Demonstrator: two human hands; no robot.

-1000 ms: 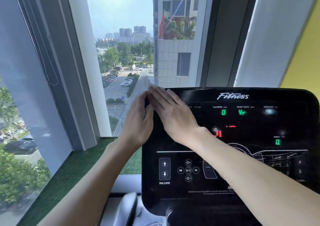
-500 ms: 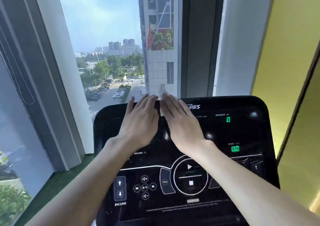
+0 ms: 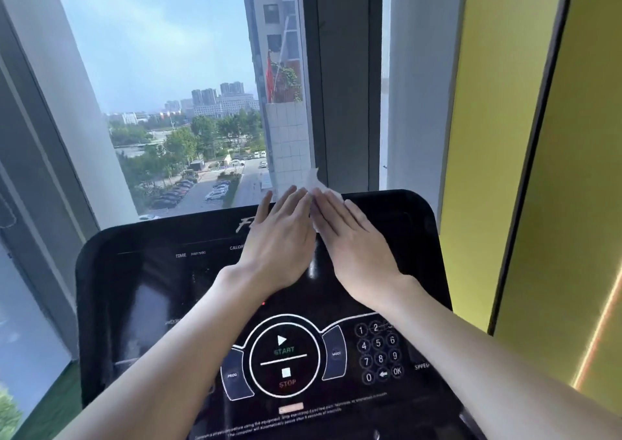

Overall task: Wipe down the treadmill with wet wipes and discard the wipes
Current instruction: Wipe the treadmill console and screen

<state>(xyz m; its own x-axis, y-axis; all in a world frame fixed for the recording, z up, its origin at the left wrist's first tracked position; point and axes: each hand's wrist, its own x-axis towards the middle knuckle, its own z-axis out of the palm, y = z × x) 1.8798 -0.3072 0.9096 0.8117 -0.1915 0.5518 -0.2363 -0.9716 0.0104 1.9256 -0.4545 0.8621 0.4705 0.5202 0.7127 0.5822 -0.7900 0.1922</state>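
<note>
Step in hand: wiping the console [image 3: 141, 271], top band, about the middle of the upper edge. No discard yet, judging by the wipe [image 3: 313, 178] being under my hands.

Wipe location: pressed on the console's top edge beneath my fingertips. A white corner pokes up past the edge against the window [image 3: 168, 103], and a strip shows in the gap between my two hands. How much lies under the left palm I cannot tell.

Left hand [image 3: 281, 237]: flat, palm down, fingers [image 3: 289, 200] straight and close together, tips reaching the top edge. Nothing curled, no pinch, just pressing.

Right hand [image 3: 356, 251]: same pose, flat, fingers [image 3: 336, 210] straight and angled inward so the tips meet the left hand's. It presses the wipe and does not grasp it.

Both forearms run up from the bottom of the frame, converging over the START pad [image 3: 281, 345]. The right forearm passes just beside the keypad [image 3: 378, 352].

Next move, my guess: slide both flat hands sideways or down with even pressure so the wipe drags along and does not bunch or slip over the back edge. The free corner hanging past the rim is the risk. Lower panel, START pad and keypad look not yet covered from here, so press lightly there to avoid triggering buttons. The yellow wall [image 3: 505, 136] on the right is close but out of the way.
</note>
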